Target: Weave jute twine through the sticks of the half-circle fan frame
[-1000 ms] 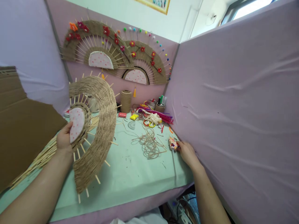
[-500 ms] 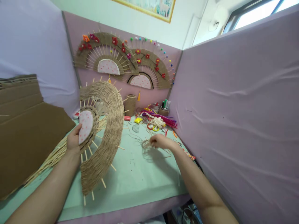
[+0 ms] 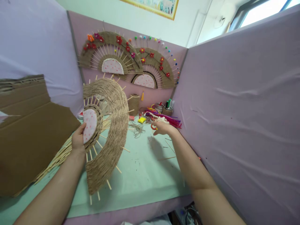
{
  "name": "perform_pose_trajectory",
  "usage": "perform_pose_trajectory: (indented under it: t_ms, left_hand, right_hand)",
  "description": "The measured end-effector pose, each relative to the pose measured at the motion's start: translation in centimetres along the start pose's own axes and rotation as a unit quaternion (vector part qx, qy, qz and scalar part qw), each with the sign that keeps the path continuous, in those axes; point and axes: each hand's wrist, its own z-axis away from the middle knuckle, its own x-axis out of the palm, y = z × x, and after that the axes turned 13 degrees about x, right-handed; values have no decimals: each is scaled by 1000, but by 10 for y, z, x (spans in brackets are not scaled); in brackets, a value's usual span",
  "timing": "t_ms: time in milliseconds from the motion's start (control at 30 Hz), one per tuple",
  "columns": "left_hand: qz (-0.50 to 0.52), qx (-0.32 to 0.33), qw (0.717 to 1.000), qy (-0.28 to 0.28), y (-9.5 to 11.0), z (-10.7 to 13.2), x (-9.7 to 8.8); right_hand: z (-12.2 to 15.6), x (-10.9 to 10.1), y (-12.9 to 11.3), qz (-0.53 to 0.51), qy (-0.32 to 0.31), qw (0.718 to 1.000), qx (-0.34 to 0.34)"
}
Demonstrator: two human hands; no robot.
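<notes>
My left hand point(image 3: 79, 137) is closed on a half-round woven fan point(image 3: 117, 115), gripping it by the white, pink-dotted half-disc point(image 3: 90, 126) at its centre. The fan stands on its side over the table, with a wide band of brown twine and thin sticks poking past the outer rim. At the right, my right hand point(image 3: 162, 128) is stretched out with fingers apart, next to the red scissor handle point(image 3: 153, 127); whether it touches the handle, I cannot tell. A loose tangle of twine point(image 3: 137, 129) lies to its left.
Two flower-decorated fans point(image 3: 110, 37) hang on the back panel. Below them stand a twine spool point(image 3: 134, 104) and a pen cup point(image 3: 167, 111), near purple pipe cleaners point(image 3: 175, 122) and a yellow packet point(image 3: 141, 120). Thin sticks point(image 3: 56, 156) and a cardboard sheet point(image 3: 25, 143) lie at the left.
My right hand has let go of the twine tangle, which now lies further back and left. The hand has moved back to the scissors. My left hand keeps holding the fan.
</notes>
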Motion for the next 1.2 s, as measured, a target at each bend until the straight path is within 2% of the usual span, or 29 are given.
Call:
perform_pose_trajectory:
  t_ms: [100, 200, 300, 367, 467, 600, 700, 767, 867, 933, 967, 1067, 1200]
  left_hand:
    - [-4, 0, 1000, -2, 0, 2, 1]
    - [-6, -3, 1000, 2, 0, 7, 5]
    - [-9, -5, 1000, 17, 0, 11, 9]
    - [-5, -10, 1000, 18, 0, 12, 11]
    - [1, -14, 1000, 12, 0, 12, 11]
    - [-1, -11, 1000, -5, 1, 12, 11]
    - [1, -14, 1000, 0, 1, 11, 11]
    - [3, -13, 1000, 1, 1, 10, 10]
    - [0, -16, 1000, -10, 1, 9, 7]
    - [-10, -31, 999, -23, 0, 8, 5]
    - [-17, -42, 999, -30, -1, 8, 4]
    - [-36, -73, 996, -43, -6, 8, 1]
    - [-61, -124, 989, -56, -19, 12, -1]
  right_hand:
    - [44, 13, 21, 92, -79, 992, 18]
    - [86, 30, 32, 186, -138, 973, 22]
    - [104, 53, 34, 198, -127, 972, -3]
    - [97, 66, 33, 175, -96, 980, -16]
    - [69, 74, 32, 119, -43, 992, -9]
    - [22, 63, 31, 73, 32, 996, 25]
    - [0, 51, 23, 38, 70, 996, 35]
    - [-4, 49, 13, 12, 68, 998, 12]
    - [-3, 50, -8, -117, -23, 991, -54]
    - [-6, 46, -23, -236, -55, 966, -87]
    - [-9, 42, -30, -288, -42, 952, -97]
    - [-27, 21, -49, -416, 68, 900, -113]
    - [-53, -4, -69, -614, 184, 761, -102]
